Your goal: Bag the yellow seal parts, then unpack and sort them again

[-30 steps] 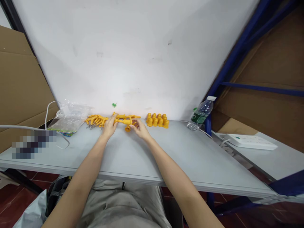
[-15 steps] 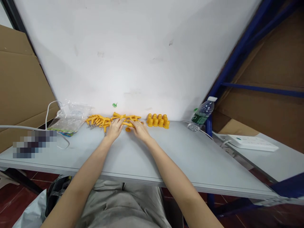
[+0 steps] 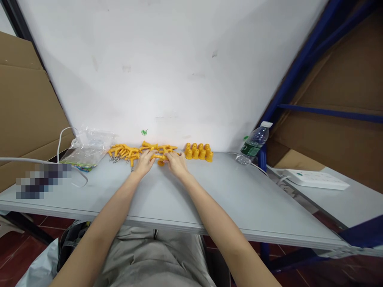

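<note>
Between my hands, above the table, a yellow plastic tube-like piece (image 3: 160, 157) lies roughly level. My left hand (image 3: 144, 163) is closed on its left end, and my right hand (image 3: 177, 164) grips its right end. Just under the piece sits a yellow round part (image 3: 160, 163), partly hidden. Behind my hands, against the white panel, lie more yellow tube pieces (image 3: 167, 148). To the left is a heap of branched yellow pieces (image 3: 125, 151), with small metal screws (image 3: 115, 160) in front. Several yellow cup-shaped parts (image 3: 198, 152) stand in two rows to the right.
A clear plastic bag (image 3: 91, 145) and a white cable (image 3: 60, 145) lie at the left. A water bottle (image 3: 256, 141) leans at the right, by a blue metal frame (image 3: 278, 93). A white power strip (image 3: 317, 179) rests on a side surface. Cardboard (image 3: 28, 111) stands at the left.
My fingers have shifted only slightly around the yellow tube-like piece. It stays held between both hands, and the other parts have not moved.
</note>
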Demonstrator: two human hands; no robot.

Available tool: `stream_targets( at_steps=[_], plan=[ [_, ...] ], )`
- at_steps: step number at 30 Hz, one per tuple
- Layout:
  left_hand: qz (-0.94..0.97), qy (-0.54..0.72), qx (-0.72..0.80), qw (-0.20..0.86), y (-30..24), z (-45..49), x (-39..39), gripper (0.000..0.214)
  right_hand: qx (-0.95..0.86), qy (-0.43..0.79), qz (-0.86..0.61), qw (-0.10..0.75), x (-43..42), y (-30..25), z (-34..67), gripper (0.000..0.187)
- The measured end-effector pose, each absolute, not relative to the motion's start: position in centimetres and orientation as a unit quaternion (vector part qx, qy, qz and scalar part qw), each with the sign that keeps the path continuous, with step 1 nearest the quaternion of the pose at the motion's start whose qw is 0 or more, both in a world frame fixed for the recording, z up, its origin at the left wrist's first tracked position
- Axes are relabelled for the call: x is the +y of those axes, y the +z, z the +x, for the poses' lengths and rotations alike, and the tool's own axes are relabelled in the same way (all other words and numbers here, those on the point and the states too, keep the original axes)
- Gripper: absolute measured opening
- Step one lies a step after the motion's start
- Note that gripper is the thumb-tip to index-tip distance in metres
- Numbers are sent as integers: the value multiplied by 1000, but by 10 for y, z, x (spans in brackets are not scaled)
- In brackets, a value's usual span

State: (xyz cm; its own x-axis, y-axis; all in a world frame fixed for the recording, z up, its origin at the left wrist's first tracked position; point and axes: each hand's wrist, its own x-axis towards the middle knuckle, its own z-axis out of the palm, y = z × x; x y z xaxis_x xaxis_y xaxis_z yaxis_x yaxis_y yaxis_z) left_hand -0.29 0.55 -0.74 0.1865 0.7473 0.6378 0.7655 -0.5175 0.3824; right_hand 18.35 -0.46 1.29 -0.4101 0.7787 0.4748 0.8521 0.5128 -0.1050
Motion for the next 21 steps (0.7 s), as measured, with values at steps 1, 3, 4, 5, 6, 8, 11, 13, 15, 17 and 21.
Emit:
stream_targets(
  at_steps=[1, 3, 4, 5, 6, 8, 11, 13, 15, 17, 21],
  plan=[
    [-766, -414, -492, 4, -8, -2, 6, 33, -835, -79, -489, 240, -5, 13, 183, 24],
    [-759, -426, -493, -11, -8, -1, 8, 32, -834, -82, -490, 241, -5, 13, 183, 24],
    [-756, -429, -494, -20, -8, -1, 10, 32, -834, -84, -490, 241, -5, 13, 183, 24],
    [-753, -432, -495, -28, -8, 0, 11, 31, -834, -88, -489, 241, -5, 12, 183, 24],
    [-750, -435, -497, -37, -8, 1, 12, 31, -834, -93, -487, 241, -4, 12, 183, 23],
    [-742, -438, -505, -52, -8, 2, 13, 30, -835, -102, -483, 242, -3, 10, 184, 23],
    [-721, -436, -532, -84, -6, 4, 12, 29, -837, -108, -477, 245, -1, 9, 183, 23],
    [-703, -425, -555, -126, -5, 6, 10, 26, -838, -110, -478, 239, -2, 9, 182, 22],
    [-684, -408, -576, -186, -4, 8, 8, 23, -838, -114, -483, 227, -3, 10, 181, 21],
    [-662, -395, -583, -257, -3, 10, 6, 23, -836, -120, -490, 217, -4, 11, 181, 21],
    [-642, -371, -572, -352, -3, 12, 4, 24, -834, -137, -487, 219, -2, 11, 185, 24]
  ],
)
